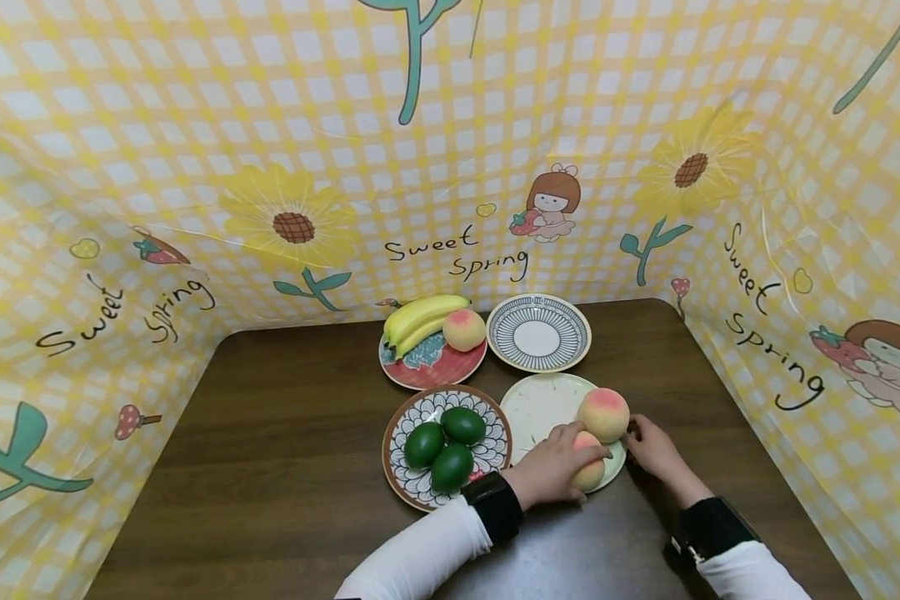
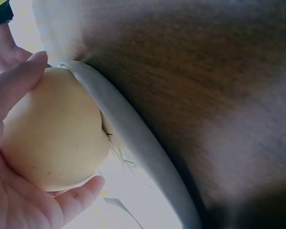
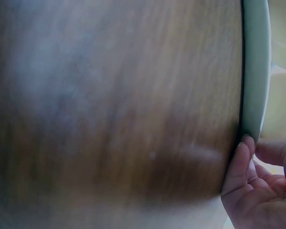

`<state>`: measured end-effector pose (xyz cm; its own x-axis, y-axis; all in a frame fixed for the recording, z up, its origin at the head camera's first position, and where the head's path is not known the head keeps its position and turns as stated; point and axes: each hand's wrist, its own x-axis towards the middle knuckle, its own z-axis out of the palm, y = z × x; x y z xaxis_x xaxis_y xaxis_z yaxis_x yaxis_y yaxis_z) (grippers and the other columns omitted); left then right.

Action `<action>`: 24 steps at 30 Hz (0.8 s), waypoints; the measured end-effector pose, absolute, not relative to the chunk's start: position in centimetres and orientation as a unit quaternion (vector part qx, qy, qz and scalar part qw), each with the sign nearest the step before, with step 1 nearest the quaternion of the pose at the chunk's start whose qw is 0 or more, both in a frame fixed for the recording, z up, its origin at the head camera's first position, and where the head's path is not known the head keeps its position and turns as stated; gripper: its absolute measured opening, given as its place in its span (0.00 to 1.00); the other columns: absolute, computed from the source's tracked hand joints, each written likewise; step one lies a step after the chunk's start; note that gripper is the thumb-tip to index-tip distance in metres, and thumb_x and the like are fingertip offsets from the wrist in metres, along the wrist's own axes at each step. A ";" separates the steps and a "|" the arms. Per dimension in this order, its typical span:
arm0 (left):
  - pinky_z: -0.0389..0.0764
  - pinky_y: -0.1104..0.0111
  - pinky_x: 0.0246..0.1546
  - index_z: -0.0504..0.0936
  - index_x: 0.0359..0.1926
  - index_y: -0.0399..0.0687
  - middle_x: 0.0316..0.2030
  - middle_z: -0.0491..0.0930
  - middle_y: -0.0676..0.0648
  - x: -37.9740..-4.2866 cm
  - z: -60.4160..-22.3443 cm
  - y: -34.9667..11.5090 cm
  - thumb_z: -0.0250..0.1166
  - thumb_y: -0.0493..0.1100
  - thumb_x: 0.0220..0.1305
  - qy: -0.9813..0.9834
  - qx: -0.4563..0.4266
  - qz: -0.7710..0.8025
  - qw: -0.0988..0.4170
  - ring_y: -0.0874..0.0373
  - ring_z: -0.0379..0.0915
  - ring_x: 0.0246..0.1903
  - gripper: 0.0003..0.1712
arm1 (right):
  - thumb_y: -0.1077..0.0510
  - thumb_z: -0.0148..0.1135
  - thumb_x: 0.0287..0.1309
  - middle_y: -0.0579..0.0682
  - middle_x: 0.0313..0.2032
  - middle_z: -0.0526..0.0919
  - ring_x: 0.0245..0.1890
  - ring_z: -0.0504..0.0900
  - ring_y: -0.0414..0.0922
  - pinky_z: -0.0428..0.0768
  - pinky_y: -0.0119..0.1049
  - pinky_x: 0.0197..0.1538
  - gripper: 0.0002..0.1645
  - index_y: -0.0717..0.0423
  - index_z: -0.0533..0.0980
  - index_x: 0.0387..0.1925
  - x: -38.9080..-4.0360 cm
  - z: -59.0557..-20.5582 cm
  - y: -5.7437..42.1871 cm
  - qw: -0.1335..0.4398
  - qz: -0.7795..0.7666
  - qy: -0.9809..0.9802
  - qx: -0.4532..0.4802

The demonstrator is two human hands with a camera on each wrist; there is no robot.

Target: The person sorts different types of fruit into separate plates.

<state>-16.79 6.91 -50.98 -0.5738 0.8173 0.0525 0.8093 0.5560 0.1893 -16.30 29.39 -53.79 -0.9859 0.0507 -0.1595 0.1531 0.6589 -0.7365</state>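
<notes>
My left hand (image 1: 553,468) curls its fingers and thumb round a peach (image 1: 588,473) at the near right side of a pale green plate (image 1: 528,408). In the left wrist view this peach (image 2: 57,129) sits between thumb and fingers, close to the plate's rim (image 2: 128,124). A second peach (image 1: 603,414) rests on the same plate, just behind the held one. On the plate's right edge, my right hand (image 1: 654,446) pinches the rim; the right wrist view shows its thumb and fingertips (image 3: 248,142) at the green rim (image 3: 256,71).
Left of the green plate, a brown-rimmed patterned plate (image 1: 392,454) bears several dark green oval fruits (image 1: 452,468). Behind it, a red and blue plate (image 1: 457,367) carries bananas (image 1: 423,321) and a peach (image 1: 464,330). A striped white plate (image 1: 537,335) stands at the back, before the checked cloth (image 1: 450,167).
</notes>
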 end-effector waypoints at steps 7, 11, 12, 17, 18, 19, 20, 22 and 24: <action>0.77 0.67 0.64 0.72 0.70 0.67 0.71 0.64 0.40 -16.8 -51.4 6.7 0.76 0.57 0.57 0.881 0.461 0.103 0.025 0.47 0.66 0.69 0.39 | 0.65 0.50 0.69 0.58 0.29 0.76 0.25 0.77 0.44 0.77 0.36 0.29 0.22 0.80 0.67 0.57 -16.3 -53.9 29.3 0.064 -0.407 0.910 0.055; 0.76 0.65 0.65 0.71 0.71 0.68 0.71 0.64 0.40 -16.9 -50.8 6.4 0.75 0.58 0.57 0.882 0.459 0.105 0.028 0.47 0.64 0.71 0.41 | 0.65 0.50 0.70 0.58 0.30 0.76 0.25 0.77 0.44 0.77 0.36 0.30 0.22 0.80 0.67 0.57 -16.3 -53.9 29.3 0.065 -0.402 0.912 0.053; 0.75 0.65 0.66 0.71 0.71 0.68 0.72 0.64 0.40 -17.0 -50.5 6.3 0.74 0.59 0.58 0.883 0.457 0.104 0.027 0.48 0.64 0.71 0.40 | 0.65 0.50 0.70 0.58 0.30 0.76 0.25 0.77 0.44 0.77 0.36 0.30 0.22 0.80 0.67 0.58 -16.3 -53.9 29.3 0.066 -0.403 0.911 0.052; 0.73 0.64 0.69 0.72 0.71 0.64 0.72 0.66 0.42 -17.7 -48.6 5.9 0.72 0.60 0.60 0.888 0.451 0.087 0.014 0.49 0.64 0.72 0.39 | 0.65 0.49 0.70 0.58 0.29 0.76 0.25 0.78 0.45 0.77 0.37 0.29 0.22 0.81 0.66 0.58 -16.4 -53.9 29.4 0.065 -0.405 0.911 0.053; 0.73 0.64 0.70 0.72 0.71 0.64 0.72 0.66 0.42 -17.9 -48.2 5.7 0.72 0.60 0.60 0.889 0.451 0.085 0.011 0.49 0.64 0.72 0.39 | 0.65 0.50 0.70 0.58 0.29 0.75 0.25 0.78 0.45 0.77 0.37 0.29 0.22 0.81 0.66 0.57 -16.4 -53.8 29.4 0.064 -0.405 0.910 0.053; 0.73 0.64 0.70 0.71 0.72 0.64 0.72 0.66 0.42 -18.0 -47.8 5.6 0.72 0.60 0.60 0.889 0.449 0.084 0.010 0.49 0.64 0.72 0.40 | 0.65 0.50 0.70 0.58 0.29 0.75 0.25 0.78 0.45 0.77 0.37 0.29 0.22 0.81 0.67 0.57 -16.5 -53.8 29.4 0.063 -0.405 0.911 0.053; 0.73 0.63 0.70 0.71 0.72 0.65 0.73 0.65 0.42 -18.2 -47.5 5.5 0.71 0.61 0.60 0.890 0.448 0.084 0.011 0.49 0.63 0.73 0.40 | 0.66 0.50 0.70 0.58 0.29 0.75 0.25 0.78 0.45 0.77 0.37 0.29 0.21 0.81 0.67 0.57 -16.5 -53.8 29.4 0.062 -0.405 0.911 0.053; 0.73 0.62 0.70 0.70 0.73 0.65 0.73 0.65 0.42 -18.6 -46.8 5.2 0.70 0.61 0.62 0.890 0.448 0.084 0.006 0.49 0.63 0.73 0.40 | 0.65 0.51 0.71 0.58 0.29 0.75 0.25 0.77 0.44 0.78 0.37 0.29 0.21 0.81 0.67 0.57 -16.5 -53.7 29.4 0.062 -0.405 0.911 0.053; 0.73 0.60 0.71 0.69 0.73 0.65 0.74 0.64 0.41 -19.1 -46.3 4.8 0.70 0.60 0.63 0.890 0.448 0.089 0.003 0.48 0.62 0.74 0.39 | 0.65 0.51 0.71 0.57 0.28 0.74 0.24 0.77 0.44 0.78 0.37 0.29 0.21 0.81 0.67 0.56 -16.5 -53.7 29.3 0.061 -0.406 0.911 0.053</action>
